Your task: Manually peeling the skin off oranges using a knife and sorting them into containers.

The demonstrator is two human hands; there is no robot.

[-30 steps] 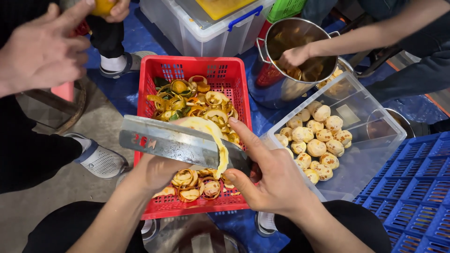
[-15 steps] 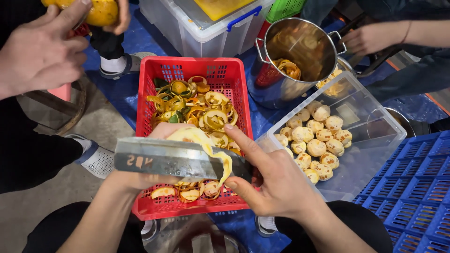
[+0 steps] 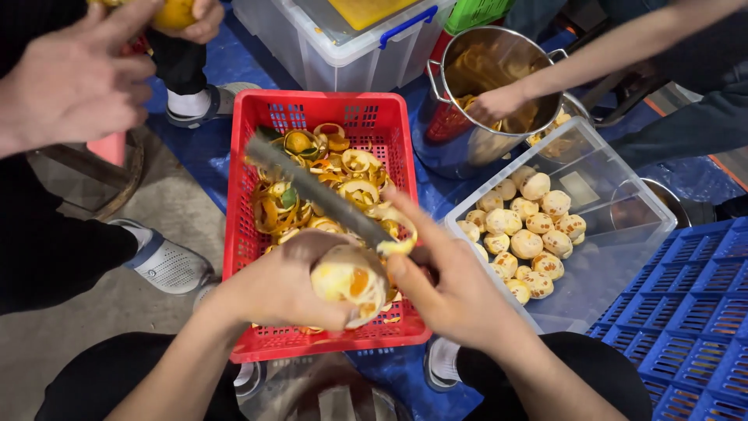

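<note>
My left hand (image 3: pixel 273 292) grips a partly peeled citrus fruit (image 3: pixel 348 281) over the red basket (image 3: pixel 238 234). My right hand (image 3: pixel 448 284) holds a large knife (image 3: pixel 312 187) whose blade points up and to the left, its edge against the fruit's top. A strip of yellow peel (image 3: pixel 397 234) curls off beside the blade. The basket below holds several orange and yellow peels (image 3: pixel 327 179).
A clear plastic tub (image 3: pixel 615 234) at right holds several peeled fruits (image 3: pixel 526 230). Another person's hand (image 3: pixel 495 101) reaches into a steel pot (image 3: pixel 475 86). A third person's hands (image 3: pixel 74 78) at upper left hold a yellow fruit (image 3: pixel 175 12). Blue crate (image 3: pixel 693 320) lower right; white bin (image 3: pixel 343 39) behind.
The knife has swung from lying flat across the fruit to pointing up-left. The fruit has turned in my left hand. The other person's hand has moved back into the pot.
</note>
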